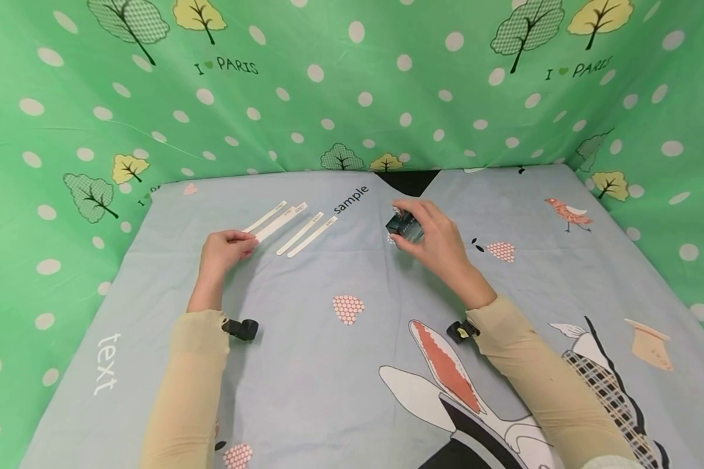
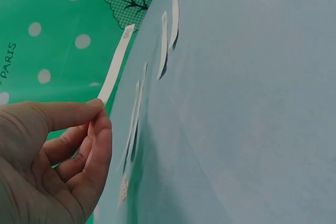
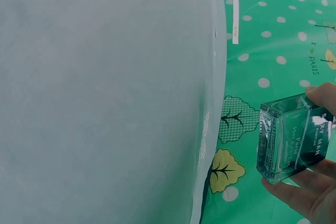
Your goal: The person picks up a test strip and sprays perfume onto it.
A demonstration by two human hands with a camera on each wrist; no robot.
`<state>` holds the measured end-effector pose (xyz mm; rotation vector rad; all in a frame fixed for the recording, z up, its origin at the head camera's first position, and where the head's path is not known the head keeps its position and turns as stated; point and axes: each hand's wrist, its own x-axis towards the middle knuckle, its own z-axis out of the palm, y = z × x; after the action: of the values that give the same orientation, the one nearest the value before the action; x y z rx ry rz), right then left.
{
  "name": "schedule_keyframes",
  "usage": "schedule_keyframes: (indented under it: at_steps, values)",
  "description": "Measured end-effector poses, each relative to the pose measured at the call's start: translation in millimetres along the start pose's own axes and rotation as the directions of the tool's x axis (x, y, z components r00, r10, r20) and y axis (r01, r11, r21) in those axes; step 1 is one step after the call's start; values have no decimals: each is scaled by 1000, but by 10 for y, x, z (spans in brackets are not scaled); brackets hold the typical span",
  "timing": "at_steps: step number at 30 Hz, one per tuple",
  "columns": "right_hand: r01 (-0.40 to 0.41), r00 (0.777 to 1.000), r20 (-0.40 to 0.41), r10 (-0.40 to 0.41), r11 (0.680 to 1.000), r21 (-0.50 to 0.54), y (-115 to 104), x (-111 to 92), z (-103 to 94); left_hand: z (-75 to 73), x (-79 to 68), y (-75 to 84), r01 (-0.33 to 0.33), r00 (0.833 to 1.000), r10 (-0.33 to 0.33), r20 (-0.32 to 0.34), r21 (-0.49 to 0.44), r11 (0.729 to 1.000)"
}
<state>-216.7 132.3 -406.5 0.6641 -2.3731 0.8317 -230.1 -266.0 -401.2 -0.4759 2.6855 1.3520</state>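
My left hand (image 1: 225,253) pinches the near end of a white perfume test strip (image 2: 116,64) between thumb and forefinger. The strip is raised off the cloth, with small print at its far end. Several more test strips (image 1: 312,238) lie on the cloth beside and beyond that hand, two of them to its right. To the right, my right hand (image 1: 437,238) grips a dark green-tinted glass perfume bottle (image 3: 294,137) between thumb and fingers. White lettering, including "MAN" and "Paris", shows on its face. In the head view a small nozzle (image 1: 397,212) shows near the forefinger.
A grey-blue printed cloth (image 1: 305,365) covers the table, with hearts, a rabbit and the word "sample" on it. Green dotted fabric (image 1: 364,71) hangs behind and at both sides. A small black camera (image 1: 243,329) is worn on each wrist.
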Motion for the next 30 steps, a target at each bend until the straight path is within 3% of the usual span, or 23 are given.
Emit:
schedule_keyframes:
  at_steps: [30]
  values:
    - [-7,1000,-4,7,1000,4,6,-11,-8,105,68,-131,14,1000,-13,15,-65,998]
